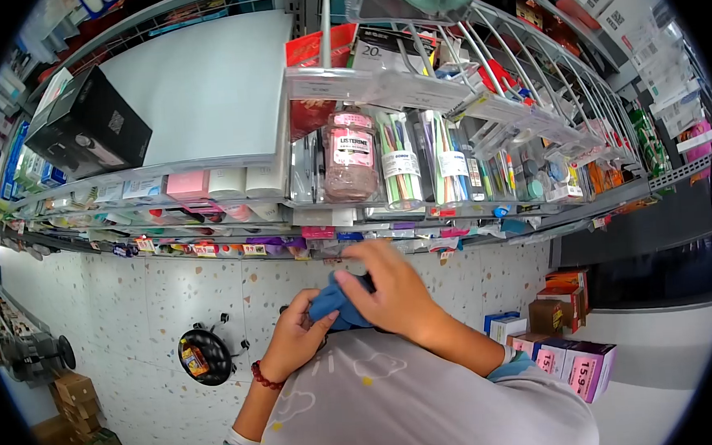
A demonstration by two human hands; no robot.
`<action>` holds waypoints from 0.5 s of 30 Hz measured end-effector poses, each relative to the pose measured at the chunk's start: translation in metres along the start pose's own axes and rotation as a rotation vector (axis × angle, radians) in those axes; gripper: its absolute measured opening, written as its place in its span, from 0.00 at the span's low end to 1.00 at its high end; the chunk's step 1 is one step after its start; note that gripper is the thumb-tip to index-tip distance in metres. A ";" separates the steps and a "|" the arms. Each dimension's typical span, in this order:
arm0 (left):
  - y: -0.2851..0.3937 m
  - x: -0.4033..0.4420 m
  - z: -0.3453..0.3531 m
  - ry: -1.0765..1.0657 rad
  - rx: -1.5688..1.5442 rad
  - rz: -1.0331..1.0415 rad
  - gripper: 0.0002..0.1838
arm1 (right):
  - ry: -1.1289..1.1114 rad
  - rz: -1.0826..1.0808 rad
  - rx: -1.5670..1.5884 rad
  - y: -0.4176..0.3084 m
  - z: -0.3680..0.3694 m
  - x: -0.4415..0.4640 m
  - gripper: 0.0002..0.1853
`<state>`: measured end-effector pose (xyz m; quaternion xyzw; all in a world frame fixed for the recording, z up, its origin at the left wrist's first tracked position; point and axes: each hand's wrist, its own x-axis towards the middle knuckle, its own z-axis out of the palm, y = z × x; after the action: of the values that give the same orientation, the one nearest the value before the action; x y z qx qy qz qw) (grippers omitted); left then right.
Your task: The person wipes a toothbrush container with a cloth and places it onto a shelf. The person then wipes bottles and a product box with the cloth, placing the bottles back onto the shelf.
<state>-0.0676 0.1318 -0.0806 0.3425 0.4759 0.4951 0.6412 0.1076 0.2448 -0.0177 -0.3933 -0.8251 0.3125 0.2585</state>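
A crumpled blue cloth (pixel 336 302) is bunched up just in front of my body. My left hand (pixel 294 334) is closed on it, thumb and fingers pinching its lower left side. A red bead bracelet circles the left wrist. Across the cloth's right side lies the thumb of my right hand (pixel 391 292). That hand's other fingers stretch forward, apart from the thumb and slightly blurred. Beyond my hands, a shelf holds a pink Listerine bottle (pixel 350 158) and clear packs of toothbrushes (pixel 400 164).
A black box (pixel 87 125) stands on the white upper shelf (pixel 201 85). Wire racks (pixel 550 64) run along the right. Below are a round black stool (pixel 204 358) with a yellow packet on it, stacked cartons (pixel 572 363) and a fan (pixel 38 354).
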 end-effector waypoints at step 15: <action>-0.012 -0.024 -0.003 0.087 -0.058 -0.006 0.14 | 0.161 -0.269 -0.363 0.041 -0.014 0.094 0.29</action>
<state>-0.0687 0.1050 -0.0856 0.3005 0.4898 0.5213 0.6309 0.0845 0.3461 -0.0203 -0.3436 -0.8895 0.0893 0.2876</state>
